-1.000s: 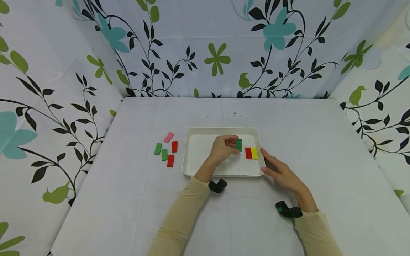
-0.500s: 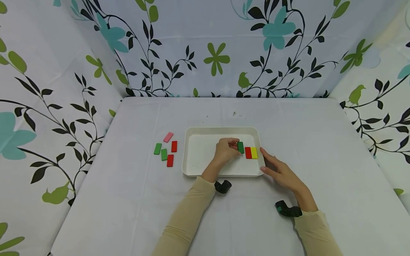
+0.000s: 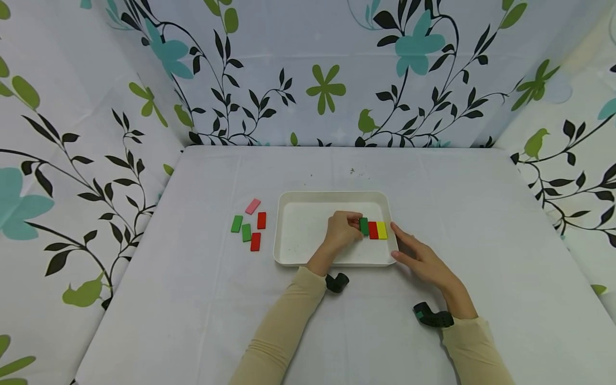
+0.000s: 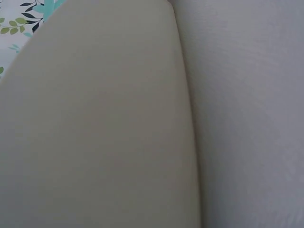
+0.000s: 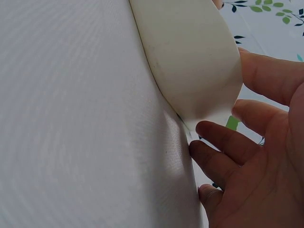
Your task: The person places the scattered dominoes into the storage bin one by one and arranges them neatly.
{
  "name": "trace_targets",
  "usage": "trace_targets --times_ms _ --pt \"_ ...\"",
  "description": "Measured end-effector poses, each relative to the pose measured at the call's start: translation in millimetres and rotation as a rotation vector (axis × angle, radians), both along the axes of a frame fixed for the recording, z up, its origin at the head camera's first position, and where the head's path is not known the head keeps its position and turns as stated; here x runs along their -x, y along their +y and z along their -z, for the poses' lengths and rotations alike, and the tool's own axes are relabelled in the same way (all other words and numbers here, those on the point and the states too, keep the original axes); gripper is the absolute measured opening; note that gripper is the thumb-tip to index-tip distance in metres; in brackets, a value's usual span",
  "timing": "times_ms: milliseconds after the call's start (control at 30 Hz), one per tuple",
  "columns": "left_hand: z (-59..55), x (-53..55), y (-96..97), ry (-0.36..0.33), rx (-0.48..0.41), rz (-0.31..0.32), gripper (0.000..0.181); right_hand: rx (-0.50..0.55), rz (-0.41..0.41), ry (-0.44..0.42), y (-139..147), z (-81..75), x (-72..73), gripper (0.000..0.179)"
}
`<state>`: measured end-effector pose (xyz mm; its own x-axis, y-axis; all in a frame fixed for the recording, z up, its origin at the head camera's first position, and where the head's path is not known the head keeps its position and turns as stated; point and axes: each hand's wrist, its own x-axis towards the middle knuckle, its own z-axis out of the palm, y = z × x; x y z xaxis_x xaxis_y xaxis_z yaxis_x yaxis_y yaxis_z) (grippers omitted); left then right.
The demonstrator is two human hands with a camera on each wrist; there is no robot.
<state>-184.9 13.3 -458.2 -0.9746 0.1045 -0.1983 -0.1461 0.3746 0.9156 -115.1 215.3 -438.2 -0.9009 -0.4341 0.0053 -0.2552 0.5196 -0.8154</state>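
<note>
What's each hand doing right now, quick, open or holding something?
Left hand: closed, pinching a green tile.
Right hand: open, touching the right end of the white tray.

A staged recording booth, by its look: leaf-printed curtains [image 3: 289, 43] rise beyond the left grip [image 3: 341, 230] and off to both its sides, walling in a white-covered bench [image 3: 192, 278] below it; a black camera [image 3: 337, 283] sits just behind that grip.
</note>
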Motion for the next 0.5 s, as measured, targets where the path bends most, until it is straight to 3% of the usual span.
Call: trace_targets --times_ms 200,400,500 --pt "1.0 -1.1 1.7 0.010 0.051 0.013 0.048 0.002 0.003 -0.014 0.4 1.2 0.9 0.062" --pt "3.6 -0.8 2.9 0.033 0.099 0.030 0.048 -0.005 0.003 -0.005 12.3 28.9 11.5 0.064" --pt "3.7 -1.1 3.7 0.033 0.109 0.034 0.048 -0.004 0.000 0.002 14.7 34.4 13.7 0.064"
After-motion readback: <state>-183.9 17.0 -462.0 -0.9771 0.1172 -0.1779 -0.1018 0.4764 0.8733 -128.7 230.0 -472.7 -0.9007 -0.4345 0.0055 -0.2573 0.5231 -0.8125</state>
